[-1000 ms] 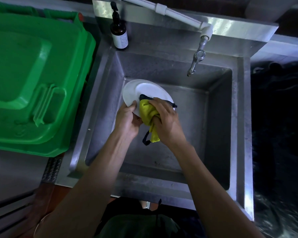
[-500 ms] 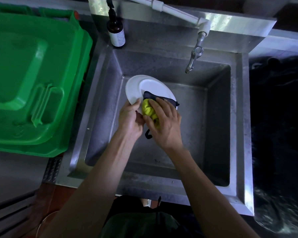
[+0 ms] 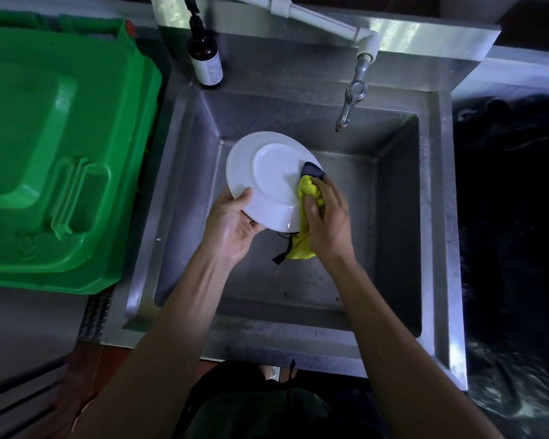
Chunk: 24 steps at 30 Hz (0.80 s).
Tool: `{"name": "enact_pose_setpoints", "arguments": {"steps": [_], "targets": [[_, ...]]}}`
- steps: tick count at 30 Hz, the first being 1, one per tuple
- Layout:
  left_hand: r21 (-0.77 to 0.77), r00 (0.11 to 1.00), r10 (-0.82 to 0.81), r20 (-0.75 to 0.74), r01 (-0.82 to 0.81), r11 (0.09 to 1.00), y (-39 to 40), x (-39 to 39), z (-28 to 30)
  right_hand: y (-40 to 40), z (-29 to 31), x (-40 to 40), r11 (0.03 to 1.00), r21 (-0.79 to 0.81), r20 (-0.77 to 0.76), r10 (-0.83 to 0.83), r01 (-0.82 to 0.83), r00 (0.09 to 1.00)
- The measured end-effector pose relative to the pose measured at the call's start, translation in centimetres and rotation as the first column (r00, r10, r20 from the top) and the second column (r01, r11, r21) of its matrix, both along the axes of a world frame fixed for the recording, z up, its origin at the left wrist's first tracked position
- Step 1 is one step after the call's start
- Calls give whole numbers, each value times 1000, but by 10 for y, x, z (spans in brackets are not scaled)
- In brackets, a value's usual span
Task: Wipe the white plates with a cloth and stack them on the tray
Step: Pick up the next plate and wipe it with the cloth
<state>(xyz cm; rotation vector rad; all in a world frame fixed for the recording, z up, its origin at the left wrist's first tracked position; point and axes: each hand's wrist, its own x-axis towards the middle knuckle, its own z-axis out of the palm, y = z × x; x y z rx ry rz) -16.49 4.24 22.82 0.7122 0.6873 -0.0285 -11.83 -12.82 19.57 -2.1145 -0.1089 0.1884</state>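
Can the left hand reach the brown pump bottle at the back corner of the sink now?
Probably not yet: the left hand grips the white plate over the sink. The path to the bottle looks free, but the plate must be released first.

Bin (image 3: 54, 160) left of sink (image 3: 438, 217); bottle (image 3: 205, 55) behind.
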Motion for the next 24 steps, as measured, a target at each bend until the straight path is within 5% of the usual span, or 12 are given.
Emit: {"name": "enact_pose_setpoints", "arguments": {"steps": [13,24], "targets": [[115,949,-302,90,291,950,24,-18,-6,-17,23,48,984,-84,40,160,-156,986],[195,918,-398,0,390,900,14,-16,-7,8,30,46,872,-374,131,387,-316,913]]}}
